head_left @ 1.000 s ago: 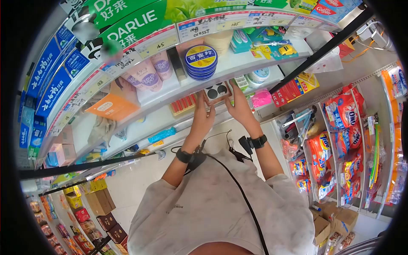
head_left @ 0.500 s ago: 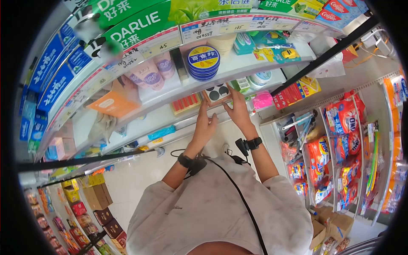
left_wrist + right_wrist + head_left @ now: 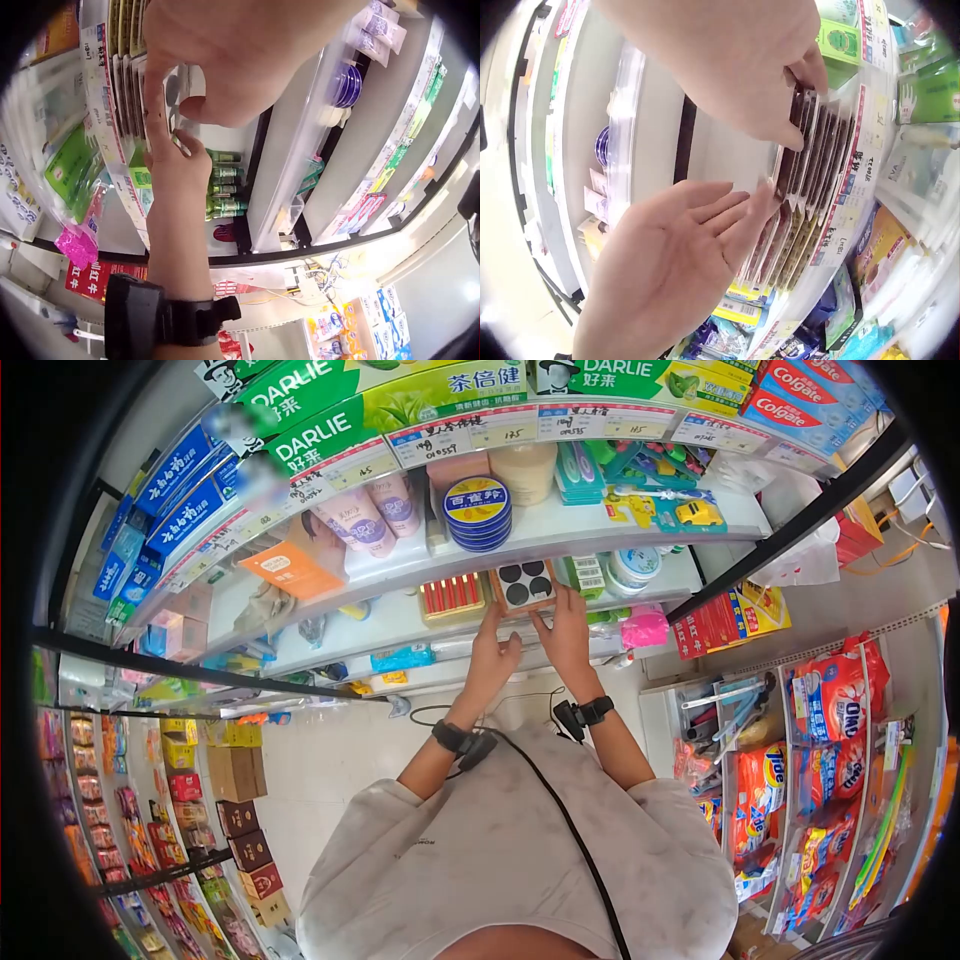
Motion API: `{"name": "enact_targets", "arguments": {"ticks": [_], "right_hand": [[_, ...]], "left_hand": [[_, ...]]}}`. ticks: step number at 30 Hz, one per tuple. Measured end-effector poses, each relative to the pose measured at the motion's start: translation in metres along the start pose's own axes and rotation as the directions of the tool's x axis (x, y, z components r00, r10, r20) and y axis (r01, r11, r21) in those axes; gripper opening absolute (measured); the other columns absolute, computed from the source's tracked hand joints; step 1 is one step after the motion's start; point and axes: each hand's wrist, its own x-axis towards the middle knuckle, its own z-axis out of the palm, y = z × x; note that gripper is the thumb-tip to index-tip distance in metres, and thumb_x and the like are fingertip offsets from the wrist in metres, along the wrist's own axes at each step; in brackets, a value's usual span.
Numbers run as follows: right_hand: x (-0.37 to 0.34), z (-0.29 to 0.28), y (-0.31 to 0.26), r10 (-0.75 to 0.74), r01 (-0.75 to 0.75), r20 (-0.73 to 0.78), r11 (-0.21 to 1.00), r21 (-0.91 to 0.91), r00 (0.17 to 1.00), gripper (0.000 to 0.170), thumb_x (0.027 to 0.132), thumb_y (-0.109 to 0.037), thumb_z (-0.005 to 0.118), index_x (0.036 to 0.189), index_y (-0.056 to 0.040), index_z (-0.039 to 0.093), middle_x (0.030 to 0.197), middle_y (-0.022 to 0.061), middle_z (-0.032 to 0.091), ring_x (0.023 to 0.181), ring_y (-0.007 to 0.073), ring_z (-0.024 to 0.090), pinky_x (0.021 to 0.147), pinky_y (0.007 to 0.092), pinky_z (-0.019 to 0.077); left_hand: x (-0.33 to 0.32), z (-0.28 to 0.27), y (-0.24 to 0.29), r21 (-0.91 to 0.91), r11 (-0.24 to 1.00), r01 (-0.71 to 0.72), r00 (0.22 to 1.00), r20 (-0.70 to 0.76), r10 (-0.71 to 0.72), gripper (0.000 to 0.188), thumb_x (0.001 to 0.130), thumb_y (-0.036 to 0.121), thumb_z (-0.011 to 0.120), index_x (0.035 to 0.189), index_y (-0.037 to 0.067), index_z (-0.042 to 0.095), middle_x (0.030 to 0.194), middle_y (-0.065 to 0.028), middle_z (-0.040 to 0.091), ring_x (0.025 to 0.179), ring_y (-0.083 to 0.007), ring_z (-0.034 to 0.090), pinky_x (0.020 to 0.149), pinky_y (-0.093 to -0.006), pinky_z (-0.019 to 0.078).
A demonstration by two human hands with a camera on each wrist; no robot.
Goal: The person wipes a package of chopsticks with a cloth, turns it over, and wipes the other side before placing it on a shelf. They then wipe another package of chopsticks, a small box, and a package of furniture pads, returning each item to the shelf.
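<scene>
A stack of flat packs [image 3: 524, 586], the top one showing dark round pieces under a clear cover, sits at the front of the lower shelf. My right hand [image 3: 568, 645] pinches its near right corner. In the right wrist view, the thumb and curled fingers of this right hand [image 3: 742, 71] lie around the end of the stack [image 3: 810, 154]. My left hand [image 3: 492, 660] is at the near left corner. Palm showing and fingers straight, the left hand [image 3: 679, 255] touches the packs with its fingertips. Its thumb stands apart in the left wrist view.
Left of the stack lies a pack of red sticks [image 3: 453, 597]. A green box [image 3: 587, 575] and a white tub [image 3: 636, 568] stand to its right. Overhead, the upper shelf [image 3: 560, 545] bears blue round tins [image 3: 478, 513]. A pink packet [image 3: 645, 628] hangs by the shelf edge.
The head view has tilted and shifted. Both hands remain at the stack; their fingers, earlier along its two sides, are now nearer its front corners.
</scene>
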Motion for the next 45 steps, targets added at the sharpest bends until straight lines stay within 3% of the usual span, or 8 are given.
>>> {"name": "enact_targets", "arguments": {"ticks": [11,14,17,23,31,35,42,45], "right_hand": [[-0.001,-0.014,0.013,-0.104,0.095,0.046,0.981,0.17,0.994,0.072,0.082,-0.006,0.077,0.145,0.0025,0.043,0.137,0.0235,0.054,0.128,0.043,0.049,0.107,0.0471,0.0438],[-0.002,-0.012,0.023,-0.133,0.121,0.04,0.968,0.22,0.99,0.071,0.083,-0.005,0.075,0.145,0.0024,0.043,0.136,0.0246,0.055,0.127,0.0432,0.05,0.107,0.0468,0.0437],[-0.002,-0.016,0.024,-0.089,0.065,0.078,0.96,0.273,0.993,0.068,0.084,-0.005,0.075,0.145,0.0029,0.044,0.137,0.0249,0.056,0.127,0.043,0.051,0.108,0.0466,0.0433],[-0.005,-0.012,0.031,-0.095,0.056,0.087,0.926,0.373,0.992,0.069,0.084,-0.006,0.075,0.145,0.0032,0.044,0.141,0.0245,0.053,0.128,0.0421,0.051,0.11,0.0462,0.0413],[-0.014,-0.052,-0.006,-0.103,0.083,0.013,0.864,0.496,0.995,0.04,0.095,-0.006,0.067,0.133,0.0005,0.056,0.127,0.0159,0.063,0.112,0.0243,0.064,0.09,0.0352,0.0557],[-0.022,-0.056,-0.048,-0.159,0.082,0.075,0.792,0.605,0.984,0.021,0.096,-0.001,0.063,0.117,0.001,0.065,0.111,0.0118,0.069,0.099,0.0189,0.066,0.084,0.0316,0.0547],[-0.046,-0.03,-0.126,-0.312,0.153,0.196,0.812,0.564,0.93,0.016,0.094,0.003,0.063,0.109,0.0016,0.067,0.103,0.0116,0.068,0.088,0.0198,0.067,0.079,0.0301,0.0535],[-0.062,-0.002,-0.161,-0.283,0.147,0.176,0.827,0.543,0.943,0.016,0.093,0.004,0.064,0.109,0.0014,0.067,0.102,0.0119,0.068,0.086,0.0201,0.067,0.079,0.0299,0.0531]], "left_hand": [[0.003,0.003,-0.005,0.085,0.994,0.073,0.995,-0.068,-0.068,0.058,0.093,0.002,0.06,0.146,-0.012,0.041,0.127,-0.0274,0.064,0.103,-0.0202,0.071,0.073,-0.0313,0.0616],[0.002,0.004,0.015,0.12,0.981,0.152,0.988,-0.044,-0.148,0.06,0.093,0.004,0.061,0.147,-0.011,0.04,0.12,-0.0244,0.068,0.098,-0.0202,0.072,0.072,-0.0301,0.0606],[0.004,0.01,-0.01,0.141,0.989,-0.037,0.992,-0.117,0.054,0.064,0.092,0.004,0.062,0.15,-0.011,0.038,0.112,-0.0217,0.072,0.095,-0.0203,0.072,0.071,-0.0295,0.0597],[-0.008,0.01,0.009,0.109,0.984,0.141,0.987,-0.091,-0.132,0.075,0.091,0.005,0.067,0.155,-0.009,0.03,0.113,-0.0203,0.07,0.098,-0.0184,0.07,0.069,-0.0281,0.0579],[-0.061,-0.035,0.055,0.231,0.972,-0.045,0.99,-0.121,0.075,0.036,0.096,0.0,0.063,0.132,0.002,0.063,0.125,-0.0126,0.068,0.1,-0.0184,0.069,0.072,-0.0275,0.0558],[-0.086,-0.093,0.062,0.415,0.9,-0.131,0.909,-0.313,0.276,0.017,0.094,-0.001,0.067,0.109,0.001,0.072,0.114,-0.0113,0.072,0.099,-0.0191,0.068,0.072,-0.0281,0.0543],[-0.077,-0.227,0.074,0.707,0.705,-0.046,0.506,-0.593,0.627,0.027,0.089,-0.001,0.073,0.116,0.0,0.066,0.116,-0.0154,0.066,0.108,-0.0328,0.062,0.093,-0.0412,0.0494],[-0.067,-0.282,0.06,0.746,0.659,-0.096,0.52,-0.527,0.672,0.032,0.09,-0.003,0.07,0.121,0.0,0.064,0.122,-0.018,0.062,0.112,-0.0342,0.06,0.098,-0.0428,0.047]]}}
